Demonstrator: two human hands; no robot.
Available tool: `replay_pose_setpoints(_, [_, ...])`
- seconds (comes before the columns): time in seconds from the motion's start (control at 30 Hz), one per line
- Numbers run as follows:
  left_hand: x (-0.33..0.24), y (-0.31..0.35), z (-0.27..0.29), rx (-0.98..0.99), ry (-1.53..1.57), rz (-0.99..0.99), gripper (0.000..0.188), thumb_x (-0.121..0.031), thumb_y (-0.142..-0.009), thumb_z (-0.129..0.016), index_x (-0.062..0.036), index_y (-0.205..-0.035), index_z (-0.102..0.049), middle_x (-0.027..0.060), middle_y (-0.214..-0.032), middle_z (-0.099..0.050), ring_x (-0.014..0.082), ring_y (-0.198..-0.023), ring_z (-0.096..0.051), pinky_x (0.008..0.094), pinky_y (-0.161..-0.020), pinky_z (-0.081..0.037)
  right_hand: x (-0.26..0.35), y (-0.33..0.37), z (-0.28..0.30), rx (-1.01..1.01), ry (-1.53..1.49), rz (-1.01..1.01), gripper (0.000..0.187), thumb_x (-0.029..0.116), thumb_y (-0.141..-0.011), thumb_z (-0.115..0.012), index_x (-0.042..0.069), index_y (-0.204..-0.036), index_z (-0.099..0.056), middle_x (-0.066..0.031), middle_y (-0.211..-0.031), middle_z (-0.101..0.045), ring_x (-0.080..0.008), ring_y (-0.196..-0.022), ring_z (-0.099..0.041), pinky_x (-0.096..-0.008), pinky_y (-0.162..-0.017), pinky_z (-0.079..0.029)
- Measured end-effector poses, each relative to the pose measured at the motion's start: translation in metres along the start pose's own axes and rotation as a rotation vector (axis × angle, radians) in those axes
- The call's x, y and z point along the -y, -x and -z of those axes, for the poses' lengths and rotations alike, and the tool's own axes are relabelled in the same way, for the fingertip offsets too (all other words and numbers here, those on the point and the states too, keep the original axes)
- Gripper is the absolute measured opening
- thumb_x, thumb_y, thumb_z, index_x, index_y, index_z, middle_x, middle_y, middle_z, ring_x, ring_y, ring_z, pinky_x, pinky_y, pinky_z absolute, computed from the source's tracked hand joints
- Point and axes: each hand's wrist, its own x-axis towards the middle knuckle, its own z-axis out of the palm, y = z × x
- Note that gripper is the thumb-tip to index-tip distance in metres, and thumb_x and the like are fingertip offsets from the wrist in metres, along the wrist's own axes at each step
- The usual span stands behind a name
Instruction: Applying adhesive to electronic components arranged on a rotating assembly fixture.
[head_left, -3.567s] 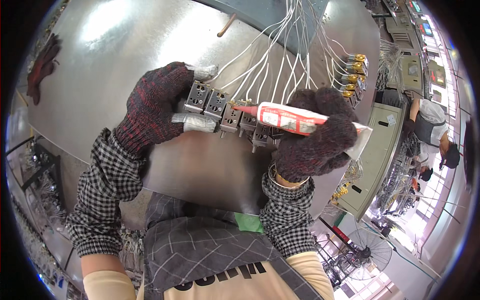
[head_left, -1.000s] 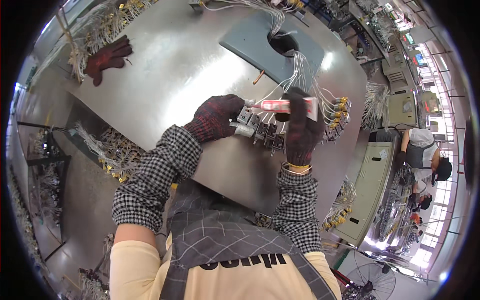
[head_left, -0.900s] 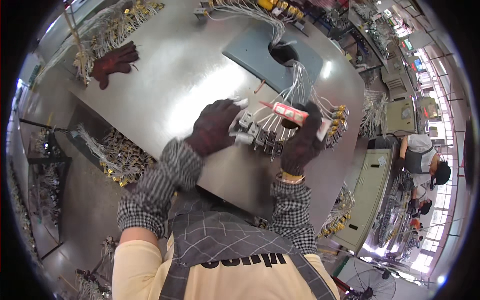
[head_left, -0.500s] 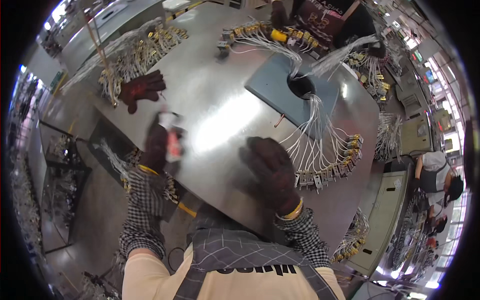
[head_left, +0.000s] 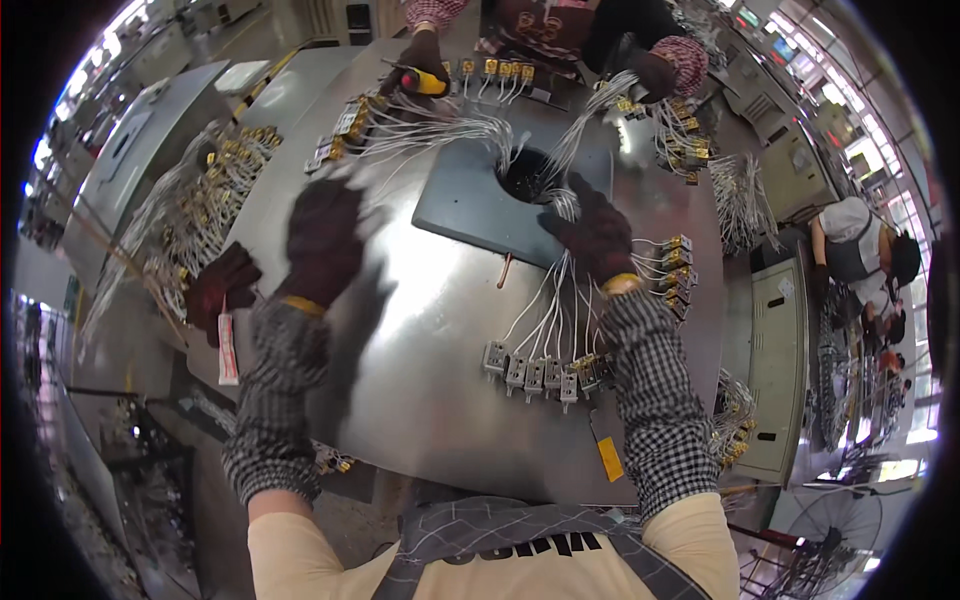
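My right hand (head_left: 597, 235), in a dark red-brown glove, closes round a bundle of white wires (head_left: 566, 203) beside the hole of a blue-grey plate (head_left: 455, 205). Below it those wires fan out to several small metal connectors (head_left: 535, 375). My left hand (head_left: 325, 235), gloved alike, hovers over the metal table left of the plate, near white wires; motion smears its fingers. A red-and-white tube (head_left: 228, 348) lies at the table's left edge, touching a spare dark glove (head_left: 222, 283). A copper-coloured rod (head_left: 504, 272) sticks out from the plate's near edge.
Across the metal table (head_left: 430, 420), a co-worker's gloved hand holds a yellow-handled tool (head_left: 425, 82); the other grips wires. A yellow-handled tool (head_left: 608, 458) lies near the front edge. Wire bundles (head_left: 205, 215) hang at the left, others (head_left: 742, 200) at the right.
The left hand has let go of the tube, now beside the spare glove, and has moved farther over the table. The right hand has reached forward and taken hold of the wires.
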Motion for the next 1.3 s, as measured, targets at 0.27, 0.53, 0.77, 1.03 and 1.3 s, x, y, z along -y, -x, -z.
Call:
replay_pose_setpoints(0.27, [-0.071, -0.157, -0.126, 0.336, -0.034, -0.182, 0.064, -0.041, -0.093, -0.056, -0.0126, -0.147, -0.036, 0.0155, -0.150, -0.039, 0.0325, -0.142, -0.031, 0.0460, -0.118, -0.022, -0.018, -0.037, -0.024, 0.357, 0.000, -0.115, 0.051, 0.034, -0.093, -0.054, 0.014, -0.138, -0.043, -0.0235, -0.104, -0.067, -0.0417, -0.096, -0.064, -0.0498, -0.086, -0.049])
replay_pose_setpoints(0.53, [-0.051, -0.178, -0.139, 0.551, 0.027, -0.180, 0.052, -0.025, -0.087, -0.064, -0.0118, -0.135, -0.051, 0.0143, -0.133, -0.053, 0.0310, -0.127, -0.048, 0.0441, -0.111, -0.034, 0.014, 0.019, 0.075, 0.175, -0.056, -0.117, 0.045, 0.031, -0.095, -0.053, 0.008, -0.134, -0.047, -0.0218, -0.118, -0.063, -0.0383, -0.096, -0.065, -0.0470, -0.083, -0.053])
replay_pose_setpoints(0.77, [-0.033, -0.186, -0.147, 0.534, -0.005, -0.192, 0.039, -0.017, -0.079, -0.068, -0.0109, -0.116, -0.059, 0.0141, -0.115, -0.058, 0.0322, -0.112, -0.056, 0.0430, -0.096, -0.046, 0.021, 0.060, 0.074, -0.111, 0.002, -0.020, 0.042, 0.020, -0.092, -0.060, 0.010, -0.132, -0.052, -0.0172, -0.103, -0.068, -0.0342, -0.084, -0.067, -0.0424, -0.072, -0.054])
replay_pose_setpoints(1.03, [-0.067, -0.156, -0.161, 0.338, 0.060, -0.220, 0.030, -0.029, -0.075, -0.073, -0.0089, -0.097, -0.066, 0.0112, -0.108, -0.062, 0.0280, -0.107, -0.059, 0.0410, -0.090, -0.047, 0.010, 0.129, 0.165, -0.352, -0.909, -0.317, 0.045, 0.016, -0.091, -0.064, 0.006, -0.134, -0.056, -0.0057, -0.085, -0.068, -0.0097, -0.058, -0.055, -0.0251, -0.054, -0.045])
replay_pose_setpoints(1.3, [-0.016, -0.147, -0.201, 0.125, 0.256, -0.431, 0.031, -0.023, -0.072, -0.074, -0.0043, -0.093, -0.062, 0.0173, -0.092, -0.062, 0.0373, -0.093, -0.060, 0.0456, -0.081, -0.049, -0.023, 0.231, 0.260, -0.983, -0.260, -0.434, 0.042, 0.017, -0.097, -0.056, -0.003, -0.133, -0.051, 0.0012, -0.072, -0.053, -0.0042, -0.047, -0.042, -0.0212, -0.042, -0.033])
